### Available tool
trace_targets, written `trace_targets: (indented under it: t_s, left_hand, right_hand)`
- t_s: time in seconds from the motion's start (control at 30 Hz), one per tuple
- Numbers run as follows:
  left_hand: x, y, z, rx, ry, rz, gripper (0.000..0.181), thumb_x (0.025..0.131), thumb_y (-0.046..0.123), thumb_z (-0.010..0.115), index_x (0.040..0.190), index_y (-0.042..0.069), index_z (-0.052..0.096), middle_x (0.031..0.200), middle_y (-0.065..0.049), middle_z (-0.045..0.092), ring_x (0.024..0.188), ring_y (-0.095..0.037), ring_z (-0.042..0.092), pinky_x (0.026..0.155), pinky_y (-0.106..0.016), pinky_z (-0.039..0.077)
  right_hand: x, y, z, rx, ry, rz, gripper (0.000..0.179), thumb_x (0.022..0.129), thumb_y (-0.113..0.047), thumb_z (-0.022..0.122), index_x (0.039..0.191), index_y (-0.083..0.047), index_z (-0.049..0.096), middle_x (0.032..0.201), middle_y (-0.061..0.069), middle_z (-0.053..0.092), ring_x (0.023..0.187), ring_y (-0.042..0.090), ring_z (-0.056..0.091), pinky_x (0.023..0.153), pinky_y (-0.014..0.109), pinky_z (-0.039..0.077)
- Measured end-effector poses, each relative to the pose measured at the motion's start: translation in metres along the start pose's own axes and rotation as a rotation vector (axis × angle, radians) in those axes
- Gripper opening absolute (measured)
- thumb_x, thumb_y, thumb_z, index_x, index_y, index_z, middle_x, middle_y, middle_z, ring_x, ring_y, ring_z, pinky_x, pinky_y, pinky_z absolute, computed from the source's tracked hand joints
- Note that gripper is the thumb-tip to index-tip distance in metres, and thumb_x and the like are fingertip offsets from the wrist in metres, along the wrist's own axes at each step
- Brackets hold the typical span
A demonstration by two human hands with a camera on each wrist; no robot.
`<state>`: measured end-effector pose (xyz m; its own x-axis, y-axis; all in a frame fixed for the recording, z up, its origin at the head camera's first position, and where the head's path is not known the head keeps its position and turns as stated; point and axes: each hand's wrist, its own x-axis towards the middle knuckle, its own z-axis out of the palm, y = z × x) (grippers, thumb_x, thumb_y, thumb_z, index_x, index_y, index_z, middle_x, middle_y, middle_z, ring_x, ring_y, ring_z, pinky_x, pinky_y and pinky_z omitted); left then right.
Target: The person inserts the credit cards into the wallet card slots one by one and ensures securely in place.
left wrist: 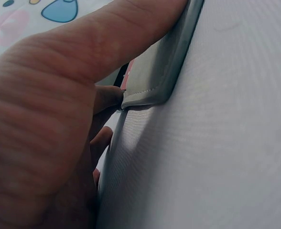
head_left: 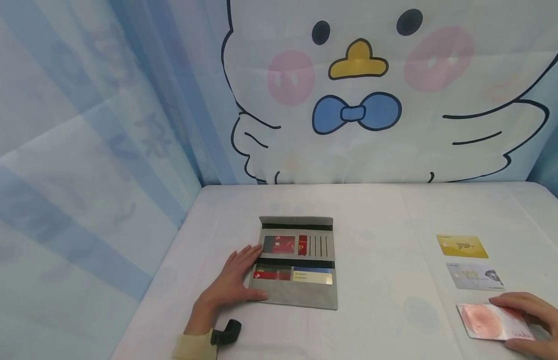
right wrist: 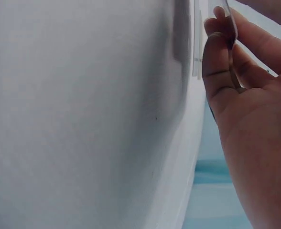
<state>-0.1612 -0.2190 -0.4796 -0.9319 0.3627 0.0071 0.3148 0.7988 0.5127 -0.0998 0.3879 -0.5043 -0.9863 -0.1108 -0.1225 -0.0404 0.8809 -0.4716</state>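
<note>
A grey wallet (head_left: 301, 298) lies unfolded on the table, with cards in its slots. Along its left edge rests my left hand (head_left: 231, 281), fingers extended and thumb laid over the lower left part. The left wrist view shows the thumb across a stitched corner of the wallet (left wrist: 152, 76). Over at the right, my right hand (head_left: 542, 320) pinches a pink and white card (head_left: 481, 322) between thumb and fingers. In the right wrist view the card is seen nearly edge-on and stands off the table surface.
Above the pink card lie a silver VIP card (head_left: 472, 276) and a gold card (head_left: 461, 246), one beyond the other. A white cloth covers the table (head_left: 387, 230). Printed curtains (head_left: 279, 150) hang behind and at the left.
</note>
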Motion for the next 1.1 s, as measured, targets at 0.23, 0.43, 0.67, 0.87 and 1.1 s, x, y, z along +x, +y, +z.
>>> trace_targets:
  t_s: [0.23,0.43,0.67,0.87,1.1]
  left_hand:
    - [-0.001,0.000,0.000,-0.003,-0.003,-0.006,0.102,0.065,0.059,0.075,0.148,0.021,0.029,0.152,0.005,0.024,0.140,-0.015,0.010,0.113,-0.042,0.003]
    - [0.000,-0.001,0.000,0.001,0.000,-0.005,0.103,0.065,0.059,0.075,0.148,0.020,0.029,0.152,0.006,0.024,0.140,-0.013,0.009,0.113,-0.040,0.002]
    - [0.000,-0.001,0.000,-0.004,0.007,0.016,0.102,0.065,0.058,0.076,0.147,0.018,0.031,0.151,0.003,0.026,0.140,-0.016,0.011,0.113,-0.043,0.003]
    - [-0.001,-0.002,0.000,-0.010,0.012,0.031,0.101,0.066,0.057,0.076,0.147,0.016,0.032,0.151,0.001,0.027,0.140,-0.018,0.012,0.113,-0.044,0.005]
    - [0.000,-0.002,0.000,0.005,0.007,0.025,0.101,0.066,0.057,0.076,0.147,0.017,0.030,0.151,0.002,0.026,0.140,-0.017,0.012,0.113,-0.042,0.004]
  right_hand:
    - [0.000,-0.025,-0.001,0.042,0.210,-0.160,0.067,0.053,-0.029,0.089,0.110,-0.004,0.062,0.106,-0.004,0.049,0.084,-0.018,0.035,0.062,0.003,0.035]
    - [0.007,-0.046,-0.007,0.063,0.234,-0.224,0.065,0.057,-0.026,0.088,0.112,-0.004,0.062,0.107,-0.010,0.046,0.082,-0.010,0.037,0.063,0.001,0.033]
    - [0.017,-0.070,-0.011,0.053,0.211,-0.254,0.065,0.061,-0.027,0.086,0.116,-0.005,0.061,0.110,0.000,0.048,0.078,-0.003,0.036,0.058,0.012,0.035]
    - [0.029,-0.086,-0.010,0.121,0.274,-0.382,0.062,0.061,-0.019,0.087,0.117,-0.013,0.063,0.107,-0.014,0.046,0.079,0.001,0.037,0.061,0.013,0.028]
    - [0.042,-0.107,-0.009,0.111,0.219,-0.329,0.062,0.065,-0.031,0.084,0.121,-0.015,0.061,0.111,-0.003,0.045,0.081,0.003,0.037,0.062,0.016,0.027]
